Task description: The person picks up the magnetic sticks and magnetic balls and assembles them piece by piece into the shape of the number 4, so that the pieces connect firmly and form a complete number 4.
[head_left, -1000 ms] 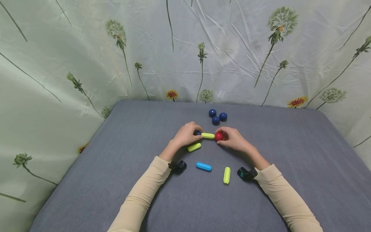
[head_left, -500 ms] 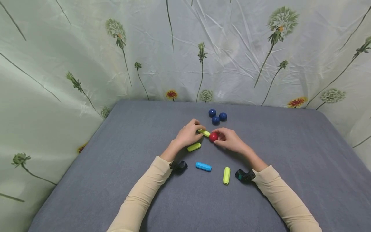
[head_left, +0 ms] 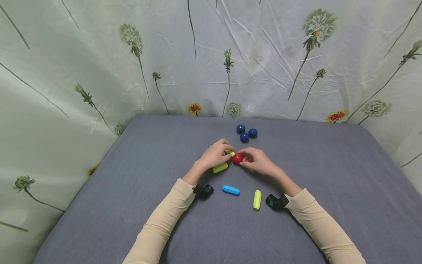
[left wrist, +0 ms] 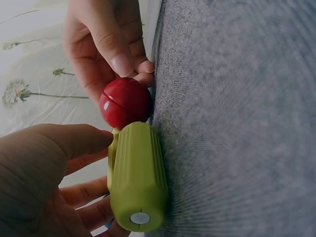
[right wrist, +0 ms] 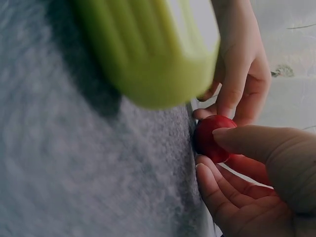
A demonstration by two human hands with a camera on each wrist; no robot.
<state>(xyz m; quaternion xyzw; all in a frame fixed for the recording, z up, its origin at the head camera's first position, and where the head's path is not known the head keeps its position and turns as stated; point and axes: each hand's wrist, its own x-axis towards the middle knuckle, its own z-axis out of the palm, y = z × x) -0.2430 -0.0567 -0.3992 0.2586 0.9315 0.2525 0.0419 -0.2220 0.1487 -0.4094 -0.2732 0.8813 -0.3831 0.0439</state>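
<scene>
My left hand [head_left: 215,154] pinches a yellow-green ribbed stick [head_left: 229,152], mostly hidden by its fingers. A sliver of blue [left wrist: 108,223] shows behind the fingers in the left wrist view. My right hand [head_left: 260,161] holds a shiny red ball [head_left: 237,158] between thumb and fingers, close against the stick's right end. A second yellow-green stick [head_left: 220,168] lies just below the left hand; it looms large in the left wrist view, a pale round disc [left wrist: 140,218] in its end.
Behind the hands, three dark blue balls [head_left: 244,137] sit grouped on the grey cloth surface [head_left: 165,146]. Nearer lie a blue stick [head_left: 231,190] and a third yellow-green stick [head_left: 257,200]. A flower-printed curtain [head_left: 263,66] hangs along the back and left.
My right hand has moved left with the red ball. The held stick has turned and slid under the left fingers. The blue ball seen at the left hand one second ago is now covered.
</scene>
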